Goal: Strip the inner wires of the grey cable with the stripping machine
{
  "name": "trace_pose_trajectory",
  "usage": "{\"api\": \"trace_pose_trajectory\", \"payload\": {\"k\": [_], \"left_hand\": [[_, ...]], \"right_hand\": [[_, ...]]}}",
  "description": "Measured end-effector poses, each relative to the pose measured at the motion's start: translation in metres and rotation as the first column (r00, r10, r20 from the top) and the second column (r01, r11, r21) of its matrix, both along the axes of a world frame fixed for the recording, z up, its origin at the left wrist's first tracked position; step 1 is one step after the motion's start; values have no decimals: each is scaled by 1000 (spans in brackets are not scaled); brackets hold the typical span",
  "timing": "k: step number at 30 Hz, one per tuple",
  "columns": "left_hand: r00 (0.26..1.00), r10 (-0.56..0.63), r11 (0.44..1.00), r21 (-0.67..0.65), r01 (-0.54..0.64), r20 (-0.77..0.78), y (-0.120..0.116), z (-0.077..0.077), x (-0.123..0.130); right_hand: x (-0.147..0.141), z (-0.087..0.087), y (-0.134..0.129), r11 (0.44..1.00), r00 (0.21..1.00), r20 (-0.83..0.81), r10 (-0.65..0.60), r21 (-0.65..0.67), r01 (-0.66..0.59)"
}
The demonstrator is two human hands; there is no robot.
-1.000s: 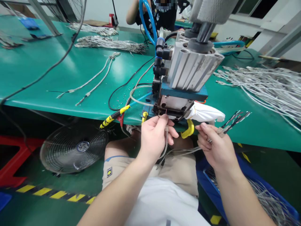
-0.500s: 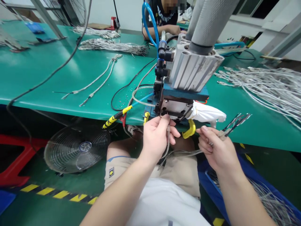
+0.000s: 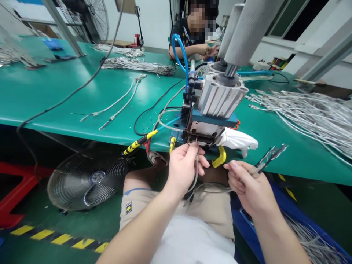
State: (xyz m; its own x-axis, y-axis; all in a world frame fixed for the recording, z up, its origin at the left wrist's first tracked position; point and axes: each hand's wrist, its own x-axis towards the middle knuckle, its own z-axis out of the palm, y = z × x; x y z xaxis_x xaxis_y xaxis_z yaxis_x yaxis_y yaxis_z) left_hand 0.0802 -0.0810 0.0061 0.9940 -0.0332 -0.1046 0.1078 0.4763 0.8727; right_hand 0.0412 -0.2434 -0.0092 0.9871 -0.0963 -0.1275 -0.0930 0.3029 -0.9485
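Hanging between the hands (image 3: 181, 168), cables (image 3: 197, 171)

Green-topped table (image 3: 33, 84), metal press (image 3: 220, 101) standing at twelve o'clock, large pile of pale cables (image 3: 310, 115) at two, pair of loose cables (image 3: 137, 81) at eleven, cable bundles (image 3: 134, 66) beyond them

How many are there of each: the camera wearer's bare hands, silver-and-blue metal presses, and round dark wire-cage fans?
Bare left hand and right hand: 2
Silver-and-blue metal press: 1
Round dark wire-cage fans, low front fan and back fan: 2
Total: 5
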Motion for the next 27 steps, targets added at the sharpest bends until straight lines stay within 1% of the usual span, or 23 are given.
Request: {"api": "trace_pose_trajectory", "payload": {"k": [5,10,11,13,15,16,17,20,22,25,27], "left_hand": [[995,-98,995,29,98,25,6,-4,-26],[986,-139,989,58,134,93,13,-9,-58],[984,-147,988,67,141,103,15,-9,-62],[980,-164,985,82,155,116,17,-10,-69],[977,-172,982,99,160,126,19,-9,-74],[976,-176,981,109,162,128,20,-9,-76],[975,-180,979,119,165,127,20,-9,-78],[977,-190,977,115,179,97,20,-9,-82],[978,-197,977,91,190,72,19,-9,-83],[979,-198,979,57,195,52,19,-10,-84],[981,-191,981,38,189,37,19,-10,-85]], "right_hand": [[-5,1,14,992,995,63,79,-104,-72],[-11,11,32,972,976,152,153,-199,-122],[-12,14,36,973,971,163,172,-183,-142],[-16,20,43,972,958,171,230,-86,-218],[-18,25,48,950,938,172,301,38,-311],[-19,26,50,939,932,170,319,74,-335],[-20,27,51,940,934,164,317,79,-332],[-21,28,51,973,967,117,225,25,-230],[-20,27,51,983,979,82,184,7,-185],[-17,26,53,986,984,63,164,24,-166],[-14,25,54,991,993,63,101,79,-106]]}}
